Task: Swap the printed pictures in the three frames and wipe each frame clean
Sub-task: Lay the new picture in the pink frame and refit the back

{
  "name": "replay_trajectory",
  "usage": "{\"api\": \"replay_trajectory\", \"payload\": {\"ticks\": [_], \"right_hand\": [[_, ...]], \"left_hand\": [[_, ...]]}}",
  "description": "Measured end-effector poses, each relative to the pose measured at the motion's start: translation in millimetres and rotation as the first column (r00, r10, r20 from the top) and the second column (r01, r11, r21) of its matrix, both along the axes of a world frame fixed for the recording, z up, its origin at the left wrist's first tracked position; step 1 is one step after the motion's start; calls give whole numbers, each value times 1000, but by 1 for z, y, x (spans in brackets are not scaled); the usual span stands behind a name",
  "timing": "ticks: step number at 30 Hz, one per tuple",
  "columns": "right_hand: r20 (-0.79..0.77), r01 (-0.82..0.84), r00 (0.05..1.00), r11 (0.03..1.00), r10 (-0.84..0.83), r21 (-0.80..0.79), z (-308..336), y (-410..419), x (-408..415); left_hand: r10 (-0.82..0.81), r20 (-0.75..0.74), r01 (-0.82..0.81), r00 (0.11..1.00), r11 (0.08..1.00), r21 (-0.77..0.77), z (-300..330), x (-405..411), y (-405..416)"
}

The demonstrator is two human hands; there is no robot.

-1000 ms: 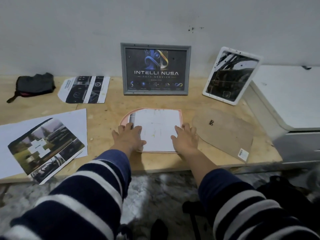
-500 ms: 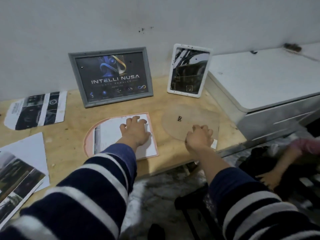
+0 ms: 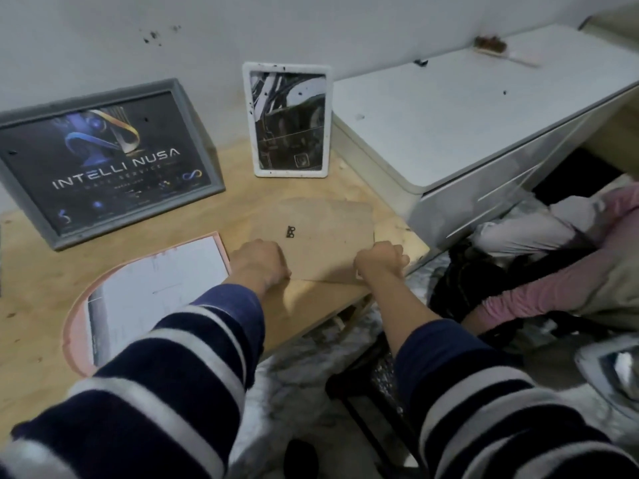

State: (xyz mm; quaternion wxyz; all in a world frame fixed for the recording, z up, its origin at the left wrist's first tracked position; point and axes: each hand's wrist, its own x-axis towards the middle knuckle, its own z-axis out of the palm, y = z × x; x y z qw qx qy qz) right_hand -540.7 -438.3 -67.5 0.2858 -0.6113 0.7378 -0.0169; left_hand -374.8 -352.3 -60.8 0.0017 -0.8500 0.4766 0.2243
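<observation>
A brown backing board (image 3: 321, 233) with a small black hanger lies on the wooden table (image 3: 34, 271) near its front edge. My left hand (image 3: 259, 262) grips the board's near left edge, and my right hand (image 3: 380, 261) grips its near right corner. To the left lies a pink arch-shaped frame (image 3: 74, 326) face down, with a white print (image 3: 155, 288) resting on its back. A grey frame (image 3: 103, 160) with a dark "INTELLI NUSA" picture leans on the wall. Beside it stands a white frame (image 3: 288, 121) holding a dark print.
A white cabinet (image 3: 466, 115) adjoins the table on the right, with a brush (image 3: 498, 46) on top. Another person in a pink sleeve (image 3: 539, 299) sits low at the right. A dark chair (image 3: 373, 392) stands under the table edge.
My left hand has left the white print on the pink frame and moved right onto the backing board. Both hands now hold the board. The view has swung right.
</observation>
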Motion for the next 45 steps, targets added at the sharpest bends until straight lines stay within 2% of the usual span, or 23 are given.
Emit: {"api": "replay_trajectory", "payload": {"ticks": [3,5,8,13,18,21,24,29,32,34,37,41,45], "right_hand": [[68,42,997,998,-46,57,0,-7,9],[140,107,984,994,-107,13,2,-7,15],[137,235,964,972,-230,-27,3,-4,16],[202,273,943,962,-266,-11,-2,-12,25],[279,369,881,924,-382,99,0,-23,19],[307,335,876,927,-372,168,3,-31,14],[446,309,832,944,-328,118,-1,-32,12],[710,356,613,923,-347,144,5,-20,4],[773,356,548,925,-321,132,20,-19,3],[806,327,517,937,-289,126,31,-17,5],[827,259,505,958,-245,125,44,-6,18],[832,172,520,978,-191,117,49,15,38],[817,58,561,991,-132,120,47,41,62]], "left_hand": [[-29,2,29,1000,999,22,1,1,1],[-33,7,33,999,999,19,1,-1,2],[-61,11,60,998,997,46,2,-3,4],[-125,15,123,992,987,100,8,1,5],[-97,-71,103,993,991,88,5,7,7],[-19,-159,27,987,998,51,2,13,8],[37,-216,-35,976,999,15,-3,14,8],[128,-357,-189,925,972,-141,-9,15,11],[193,-374,-297,907,924,-243,-2,24,10],[243,-428,-402,870,853,-333,8,32,10],[328,-516,-564,792,717,-409,28,44,21],[382,-450,-574,807,684,-449,39,61,53],[489,-421,-641,764,653,-404,39,82,99]]}}
